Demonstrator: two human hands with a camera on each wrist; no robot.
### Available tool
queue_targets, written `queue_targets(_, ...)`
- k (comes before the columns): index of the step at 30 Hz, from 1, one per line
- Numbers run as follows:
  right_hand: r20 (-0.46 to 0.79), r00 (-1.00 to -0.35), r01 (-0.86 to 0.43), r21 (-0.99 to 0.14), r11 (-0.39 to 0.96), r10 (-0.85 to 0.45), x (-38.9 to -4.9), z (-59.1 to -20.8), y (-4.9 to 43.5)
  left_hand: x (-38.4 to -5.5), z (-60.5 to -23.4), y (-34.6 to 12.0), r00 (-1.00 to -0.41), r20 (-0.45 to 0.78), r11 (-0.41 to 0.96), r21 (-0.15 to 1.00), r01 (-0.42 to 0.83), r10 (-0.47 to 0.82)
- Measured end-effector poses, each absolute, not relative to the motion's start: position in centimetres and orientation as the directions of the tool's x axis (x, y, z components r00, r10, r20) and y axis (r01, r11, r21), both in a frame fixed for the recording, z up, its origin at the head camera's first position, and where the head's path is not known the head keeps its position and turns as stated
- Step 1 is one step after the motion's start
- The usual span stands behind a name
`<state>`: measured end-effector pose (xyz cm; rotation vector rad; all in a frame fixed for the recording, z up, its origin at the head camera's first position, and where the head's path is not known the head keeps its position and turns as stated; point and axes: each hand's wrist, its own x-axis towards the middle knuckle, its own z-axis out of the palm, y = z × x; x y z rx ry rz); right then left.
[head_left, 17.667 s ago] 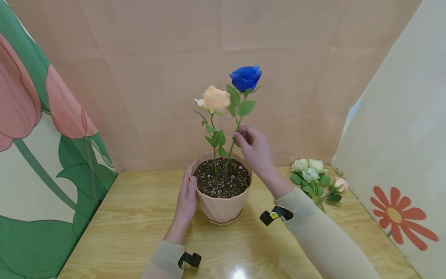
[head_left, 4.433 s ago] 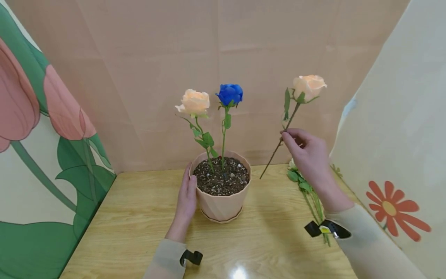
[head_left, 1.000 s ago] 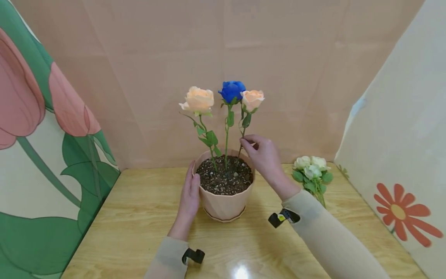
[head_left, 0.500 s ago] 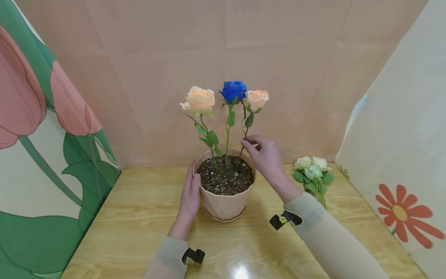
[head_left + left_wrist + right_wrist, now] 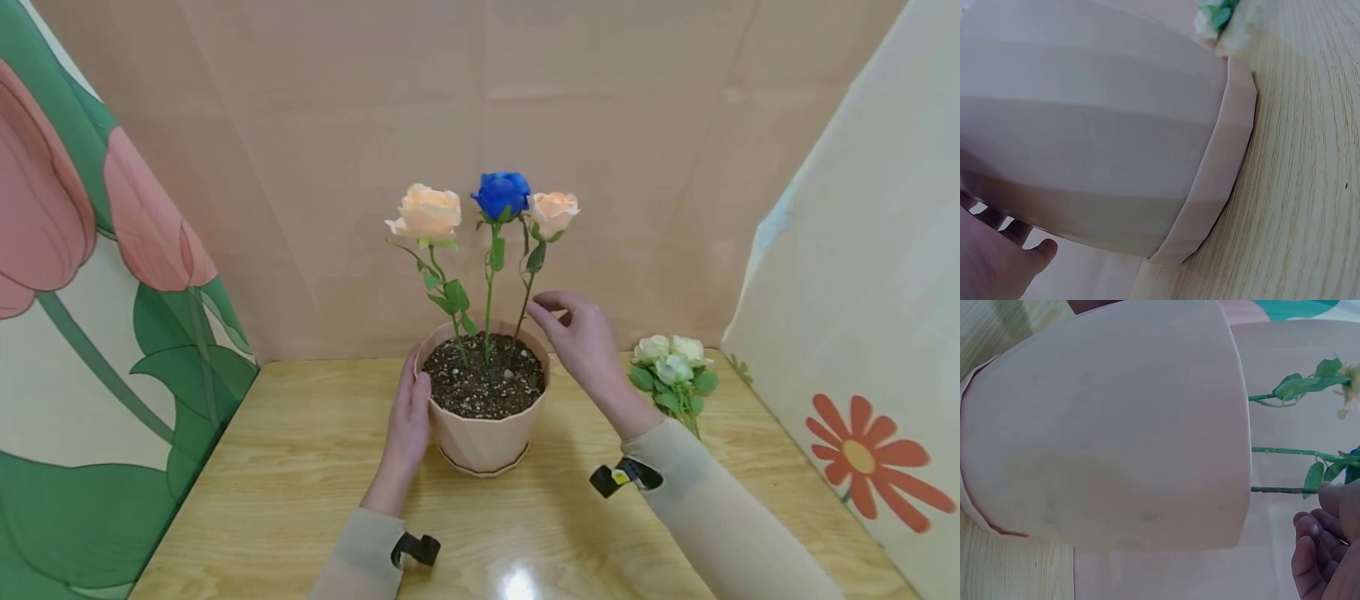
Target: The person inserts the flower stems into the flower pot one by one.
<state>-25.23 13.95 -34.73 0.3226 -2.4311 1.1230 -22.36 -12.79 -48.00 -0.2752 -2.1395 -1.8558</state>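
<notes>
My left hand [image 5: 406, 425] rests against the left side of a pale pink flowerpot [image 5: 483, 442], fingers fairly straight along its wall. In the soil [image 5: 480, 392] stand a large peach rose [image 5: 427, 214], a blue rose [image 5: 501, 197] and a smaller peach rose [image 5: 553, 213] on a dark stem. Just right of that dark stem is my right hand [image 5: 581, 337], its fingers loosely bent, with nothing visibly held. The right wrist view shows the thumb [image 5: 1338, 500] overlapping the stem's upper part, so contact there is hard to judge.
White roses [image 5: 672, 362] with green leaves lie on the wooden table [image 5: 315, 467] to the right of the pot. A pinkish cloth backdrop [image 5: 337, 125] stands behind. Panels with painted flowers flank both sides. The pot sits on a matching saucer [image 5: 1216, 169].
The blue rose was set in the soil earlier, then the smaller peach rose was brought from the right and put in. My right hand has just let go, shifting slightly right; my left stays.
</notes>
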Motion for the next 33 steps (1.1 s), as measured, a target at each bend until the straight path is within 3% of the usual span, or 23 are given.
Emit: queue_targets(33,0.475,-0.880,-0.278,-0.535,0.798,0.012,-21.0,-36.1,25.6,-22.4,-48.0,-12.8,-0.940,0.339,0.147,0.933,0.329,-0.042)
